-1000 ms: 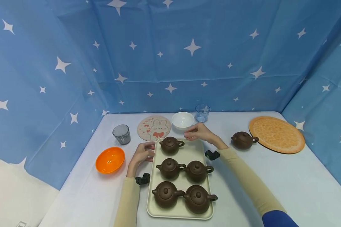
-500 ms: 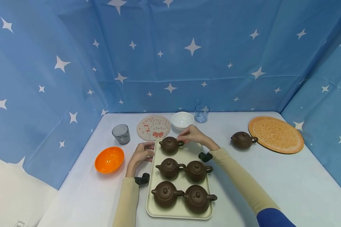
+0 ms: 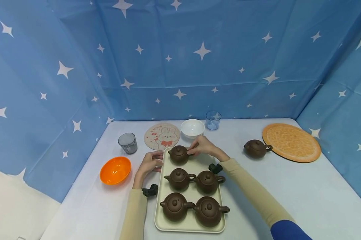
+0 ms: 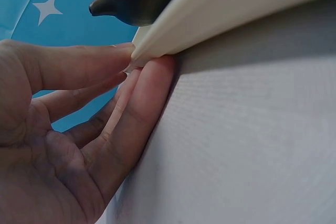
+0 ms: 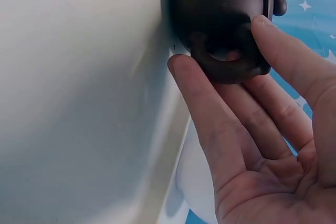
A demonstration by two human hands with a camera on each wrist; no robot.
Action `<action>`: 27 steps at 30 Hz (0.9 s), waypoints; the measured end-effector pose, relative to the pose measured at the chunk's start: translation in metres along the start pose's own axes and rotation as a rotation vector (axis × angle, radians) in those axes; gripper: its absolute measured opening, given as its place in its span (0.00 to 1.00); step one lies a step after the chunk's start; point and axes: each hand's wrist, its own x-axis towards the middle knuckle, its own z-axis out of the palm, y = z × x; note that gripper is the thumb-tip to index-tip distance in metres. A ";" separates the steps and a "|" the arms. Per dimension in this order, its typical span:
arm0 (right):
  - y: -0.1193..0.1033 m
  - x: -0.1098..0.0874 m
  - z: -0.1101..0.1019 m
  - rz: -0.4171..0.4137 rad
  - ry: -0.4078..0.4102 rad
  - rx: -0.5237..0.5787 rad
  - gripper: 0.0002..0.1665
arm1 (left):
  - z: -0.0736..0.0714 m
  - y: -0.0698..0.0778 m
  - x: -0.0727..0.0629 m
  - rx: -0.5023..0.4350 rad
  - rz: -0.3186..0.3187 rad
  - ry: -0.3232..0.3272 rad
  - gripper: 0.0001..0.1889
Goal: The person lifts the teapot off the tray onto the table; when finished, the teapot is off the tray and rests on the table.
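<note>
My left hand (image 3: 150, 162) pinches the left rim of a cream tray (image 3: 187, 226); in the left wrist view one fingertip lies at the rim and another finger (image 4: 152, 85) sits beneath it. At the tray's far left corner stands a small dark brown teapot (image 3: 178, 154), its spout to the left. My right hand (image 3: 205, 146) holds this teapot by its handle (image 5: 231, 72), thumb on top and fingers around below. Nearer on the tray are two middle teapots, left (image 3: 178, 179) and right (image 3: 206, 182), and two larger front teapots, left (image 3: 174, 207) and right (image 3: 208, 211).
Left of the tray are an orange bowl (image 3: 115, 170) and a grey glass (image 3: 128, 143). Behind it lie a round rabbit mat (image 3: 156, 136), a white bowl (image 3: 192, 128) and a blue glass (image 3: 213, 120). Another brown teapot (image 3: 255, 149) and an orange round mat (image 3: 291, 142) are at right.
My right hand has moved left and slightly toward me, from over the tray's far edge onto the small teapot's handle. The left hand keeps its place at the tray rim.
</note>
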 end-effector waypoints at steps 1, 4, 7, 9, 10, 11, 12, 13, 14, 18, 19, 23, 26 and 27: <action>0.000 0.000 0.000 0.007 -0.001 -0.001 0.08 | 0.000 0.000 0.000 -0.001 -0.002 -0.007 0.31; 0.000 -0.001 0.001 0.007 0.000 -0.005 0.08 | 0.000 0.000 0.000 -0.002 -0.001 -0.013 0.31; -0.001 -0.001 0.001 -0.001 0.006 -0.004 0.08 | 0.000 -0.002 0.000 -0.001 0.001 0.009 0.31; -0.001 -0.001 0.001 0.000 0.009 0.004 0.08 | 0.001 -0.003 0.001 0.004 0.004 0.024 0.30; -0.001 -0.001 0.001 0.001 0.009 0.005 0.08 | 0.000 -0.004 0.001 0.008 0.005 0.031 0.30; -0.001 -0.001 0.001 0.001 0.008 0.009 0.08 | 0.000 -0.005 0.002 0.012 0.006 0.036 0.30; -0.001 0.000 0.001 0.003 0.007 0.012 0.08 | 0.001 -0.006 0.002 0.014 0.006 0.041 0.30; -0.001 0.000 0.001 0.007 0.010 0.013 0.08 | 0.001 -0.006 0.002 0.015 0.008 0.045 0.30; -0.001 0.000 0.001 0.006 0.011 0.015 0.08 | 0.001 -0.006 0.003 0.016 0.011 0.047 0.30; -0.001 0.000 0.000 0.010 0.019 0.022 0.08 | 0.002 -0.006 0.003 0.016 0.010 0.053 0.30; -0.001 0.000 0.000 0.010 0.022 0.024 0.08 | 0.002 -0.006 0.004 0.018 0.011 0.052 0.30; 0.000 -0.001 0.000 0.010 0.035 0.043 0.07 | 0.002 -0.006 0.003 0.025 0.006 0.052 0.30; 0.002 -0.002 0.000 0.010 0.043 0.063 0.07 | 0.003 -0.006 0.003 0.024 0.005 0.054 0.30; 0.002 -0.002 -0.001 0.010 0.046 0.071 0.08 | 0.003 -0.005 0.003 0.023 0.005 0.056 0.30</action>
